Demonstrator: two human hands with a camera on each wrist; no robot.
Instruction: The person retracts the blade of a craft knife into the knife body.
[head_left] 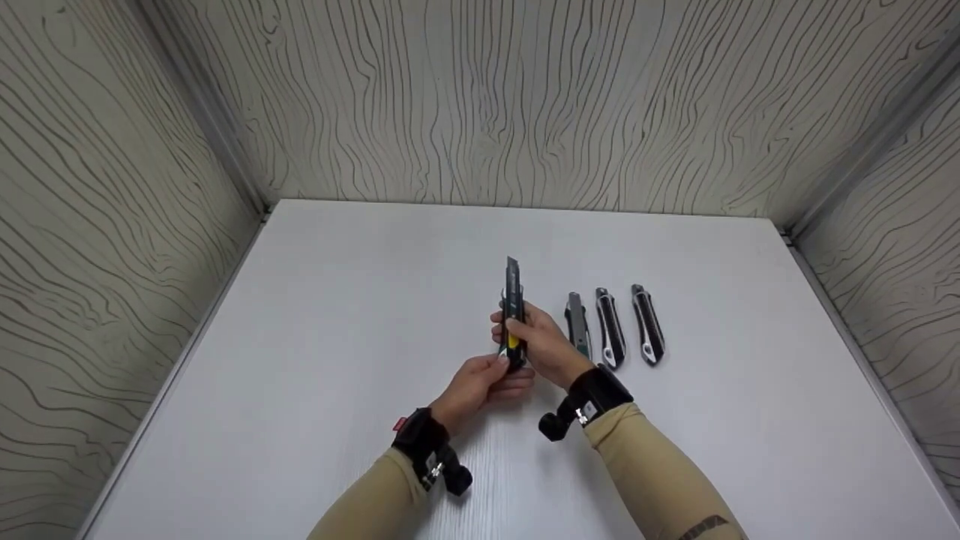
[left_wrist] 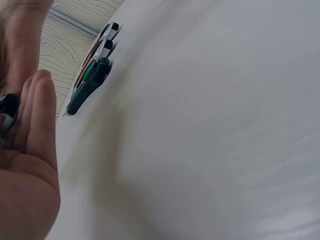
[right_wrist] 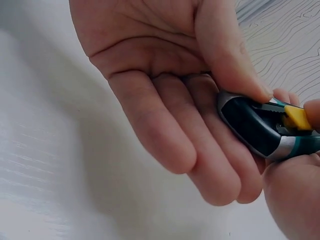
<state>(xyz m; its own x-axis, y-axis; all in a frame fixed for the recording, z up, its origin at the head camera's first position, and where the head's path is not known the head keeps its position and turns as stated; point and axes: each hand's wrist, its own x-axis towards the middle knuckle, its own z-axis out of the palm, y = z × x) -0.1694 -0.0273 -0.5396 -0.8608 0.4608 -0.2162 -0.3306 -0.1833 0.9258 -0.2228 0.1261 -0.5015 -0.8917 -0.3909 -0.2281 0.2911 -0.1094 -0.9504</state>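
Both hands are on one utility knife (head_left: pixel 513 300), held upright over the table with its blade pointing away and extending from the top. My right hand (head_left: pixel 551 346) grips the handle, its thumb on the yellow slider (right_wrist: pixel 297 118). Lower down, my left hand (head_left: pixel 486 384) pinches the dark butt end between thumb and fingers. In the right wrist view the left hand's other fingers (right_wrist: pixel 155 125) stretch out beneath the knife. The left wrist view catches only a bit of the knife (left_wrist: pixel 8 112) at its edge.
Right of the hands, a grey-green utility knife (head_left: pixel 578 324) and two dark, silver-edged utility knives, one nearer (head_left: pixel 611 330) and one farther right (head_left: pixel 649 326), lie in a row on the white table (head_left: pixel 360 270). Patterned walls (head_left: pixel 480 97) enclose the back and sides.
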